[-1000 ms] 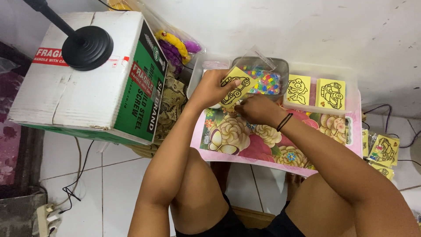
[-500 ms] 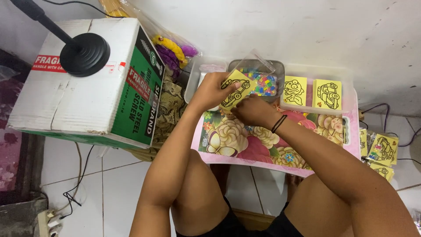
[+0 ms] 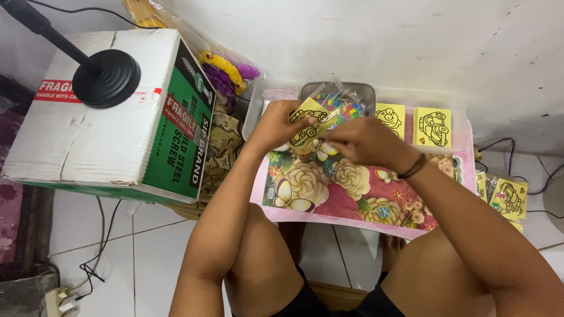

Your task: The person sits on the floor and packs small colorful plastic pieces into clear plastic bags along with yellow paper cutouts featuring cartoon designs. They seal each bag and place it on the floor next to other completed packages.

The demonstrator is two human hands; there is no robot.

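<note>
white wall and pale floor tiles frame a low table (image 3: 352, 220) with a pink floral top, seen from my head camera.

hidden or unclear items:
- my left hand (image 3: 281, 126) grips a yellow picture card (image 3: 309, 124) at its left edge; the fingers cover part of the black outline drawing, which looks like a car.
- my right hand (image 3: 359, 140) pinches at the card's right edge; the fingertips face away from the camera, so i cannot tell how much they clamp. a dark band sits on that wrist.
- the card is held above the far left part of the table, in front of a grey tray (image 3: 365, 91).
- the tray's contents are partly masked by the card and by clear plastic bags (image 3: 338, 100); i make out only small multicoloured pieces.
- a stack of cards (image 3: 508, 196) on the floor to the right is partly behind the table edge; the number in it cannot be read.
- a bag (image 3: 226, 70) with yellow and purple items is half hidden behind the cardboard box (image 3: 117, 126).
- my legs are cut off by the lower frame edge.

counts:
- yellow cards flat on the table: two (image 3: 390, 117) (image 3: 433, 127).
- yellow cards in hand: one.
- cardboard boxes: one, white and green.
- black round stand bases (image 3: 107, 76) on the box: one, its pole cut off at the upper left.
- power strips (image 3: 59, 296) on the floor: one, partly out of frame.
</note>
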